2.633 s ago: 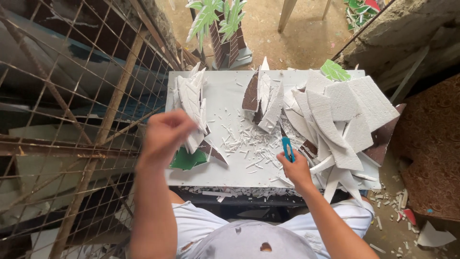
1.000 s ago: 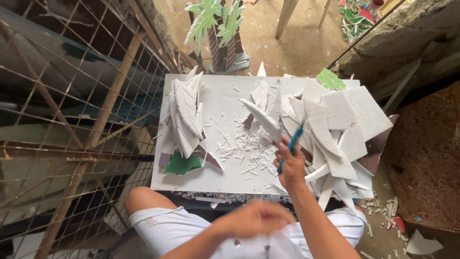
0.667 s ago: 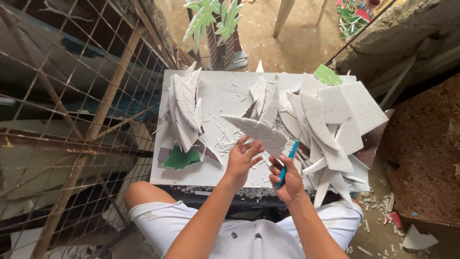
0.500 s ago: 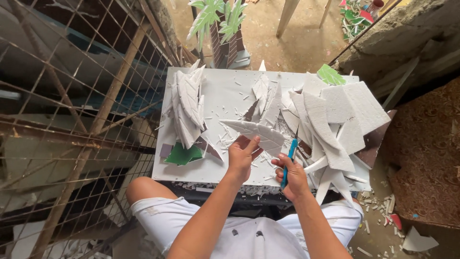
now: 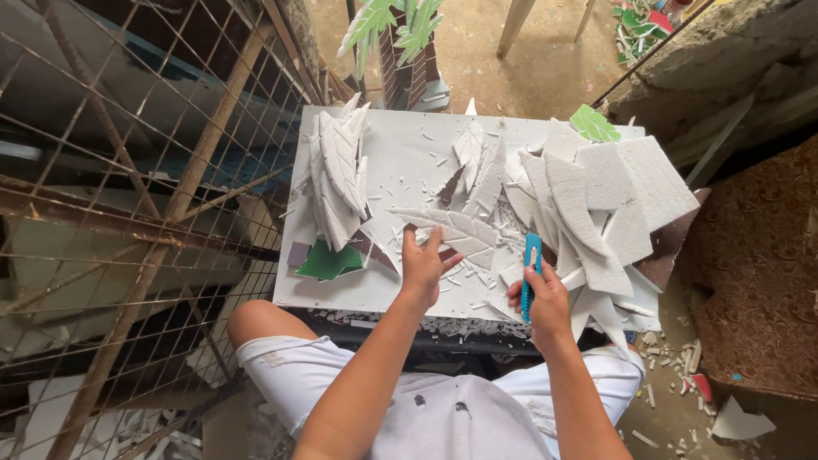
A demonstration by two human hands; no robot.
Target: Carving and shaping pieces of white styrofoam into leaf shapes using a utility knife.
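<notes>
Foam leaf cutting at a white board (image 5: 375, 290).
Stacked leaves (image 5: 339, 175) left, offcuts (image 5: 596, 183) right, clearing the middle; left hand (image 5: 423, 266) fingers spread, pinning leaf (image 5: 456, 232) flat; right hand (image 5: 545, 298) fist-closed round blue knife (image 5: 530, 273), blade toward leaf.

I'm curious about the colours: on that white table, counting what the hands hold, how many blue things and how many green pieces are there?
Blue cutter: 1
Green pieces: 2, green scrap at left, green leaf at far right
Total: 3
</notes>
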